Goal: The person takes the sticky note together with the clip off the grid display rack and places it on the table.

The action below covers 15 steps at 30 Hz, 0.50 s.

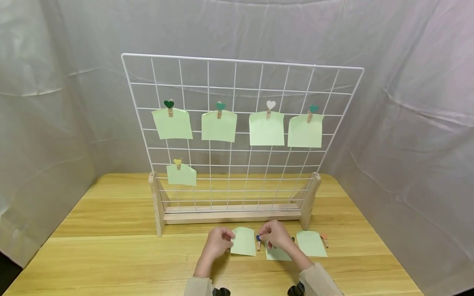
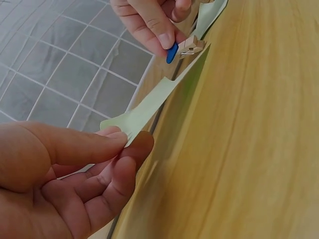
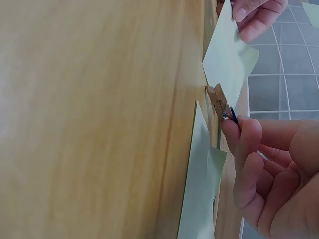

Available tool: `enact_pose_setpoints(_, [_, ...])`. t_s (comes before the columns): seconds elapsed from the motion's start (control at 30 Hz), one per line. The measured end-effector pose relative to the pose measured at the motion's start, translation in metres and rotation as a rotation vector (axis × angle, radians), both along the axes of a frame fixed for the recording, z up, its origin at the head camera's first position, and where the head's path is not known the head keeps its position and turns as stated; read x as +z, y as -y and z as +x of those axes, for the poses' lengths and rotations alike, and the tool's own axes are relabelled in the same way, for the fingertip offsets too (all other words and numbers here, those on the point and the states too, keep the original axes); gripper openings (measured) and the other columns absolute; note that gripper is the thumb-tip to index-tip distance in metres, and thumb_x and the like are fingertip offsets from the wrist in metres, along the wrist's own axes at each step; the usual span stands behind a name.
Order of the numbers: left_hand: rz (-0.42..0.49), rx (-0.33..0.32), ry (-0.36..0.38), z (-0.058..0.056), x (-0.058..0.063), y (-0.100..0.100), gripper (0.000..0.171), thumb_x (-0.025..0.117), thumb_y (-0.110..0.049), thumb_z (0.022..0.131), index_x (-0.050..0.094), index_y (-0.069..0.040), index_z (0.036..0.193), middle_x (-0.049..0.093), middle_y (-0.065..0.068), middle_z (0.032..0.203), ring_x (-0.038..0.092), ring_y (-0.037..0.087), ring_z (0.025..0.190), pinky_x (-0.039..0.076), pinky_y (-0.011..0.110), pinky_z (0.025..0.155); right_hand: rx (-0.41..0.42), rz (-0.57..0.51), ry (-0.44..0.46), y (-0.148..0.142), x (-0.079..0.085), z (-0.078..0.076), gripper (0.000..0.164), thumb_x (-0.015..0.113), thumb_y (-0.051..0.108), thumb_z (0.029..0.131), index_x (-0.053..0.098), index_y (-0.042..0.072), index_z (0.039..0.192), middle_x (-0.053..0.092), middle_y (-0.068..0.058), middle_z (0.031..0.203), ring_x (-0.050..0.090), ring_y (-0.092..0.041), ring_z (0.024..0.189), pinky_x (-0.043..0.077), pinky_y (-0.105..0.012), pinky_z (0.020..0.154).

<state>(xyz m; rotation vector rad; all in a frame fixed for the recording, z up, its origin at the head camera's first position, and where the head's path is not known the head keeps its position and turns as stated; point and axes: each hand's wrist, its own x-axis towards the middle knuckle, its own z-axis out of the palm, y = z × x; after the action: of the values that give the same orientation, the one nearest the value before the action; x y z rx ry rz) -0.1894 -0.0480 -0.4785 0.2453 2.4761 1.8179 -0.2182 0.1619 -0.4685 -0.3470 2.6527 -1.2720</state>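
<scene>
Eight green notes and eight clips, by my count from the head view. Five hung notes [image 1: 266, 133] sit with five heart-topped clips [image 1: 271, 105] on one wire grid [image 1: 235, 61], beyond both hands. Key relation: I have the blue-topped clip [image 1: 258, 243] between the two hands, just beside the right edge of the near note [image 1: 244, 242], its long axis running toward the person, heart end farther. The right hand [image 1: 275, 235] is nearer to it; the left hand [image 1: 217, 241] is across the note. Below the right hand, one half-covered note [image 1: 278, 254] and one green-topped clip [image 1: 293, 239], mostly hidden; farther right, one outer note [image 1: 312, 243] and one orange-topped clip [image 1: 324, 238].

Left wrist view: left thumb and fingers pinch the near note's edge; I read the sheet as tilted off the table [image 1: 111, 255].

Right wrist view: right-hand fingertips grasp the clip at its blue end, wooden end pointing away from them. I cannot tell whether wood touches paper.
</scene>
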Motion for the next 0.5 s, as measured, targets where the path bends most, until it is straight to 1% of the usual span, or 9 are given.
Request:
enact_pose_setpoints(0.13, [0.004,-0.005,-0.002,-0.0005,-0.0004,-0.0013,0.014,0.056,0.018,0.069,0.059,0.009,0.080,0.054,0.012,0.071,0.049,0.013,0.057,0.047,0.025,0.049,0.009,0.015,0.005,0.0007,0.0009,0.0003,0.004,0.061,-0.003,0.079,0.065,0.000,0.080,0.059,-0.004,0.062,0.048,-0.010,0.038,0.032,-0.018,0.036])
enact_pose_setpoints(0.33, [-0.032,0.002,-0.016,-0.0031,-0.0028,-0.0034,0.016,0.057,0.018,0.068,0.060,0.008,0.080,0.055,0.011,0.072,0.049,0.014,0.061,0.047,0.024,0.049,0.033,0.015,-0.005,0.0011,0.0008,0.0005,0.008,0.060,-0.004,0.079,0.066,0.001,0.079,0.060,-0.004,0.062,0.049,-0.010,0.038,0.031,-0.018,0.035])
enact_pose_setpoints(0.5, [-0.047,0.025,-0.019,-0.0061,-0.0046,-0.0063,0.016,0.056,0.018,0.068,0.060,0.007,0.079,0.053,0.008,0.069,0.049,0.013,0.057,0.046,0.023,0.048,0.036,0.019,-0.009,0.0012,0.0007,0.0011,0.008,0.060,-0.004,0.080,0.066,0.001,0.078,0.059,-0.004,0.061,0.049,-0.011,0.038,0.031,-0.018,0.035])
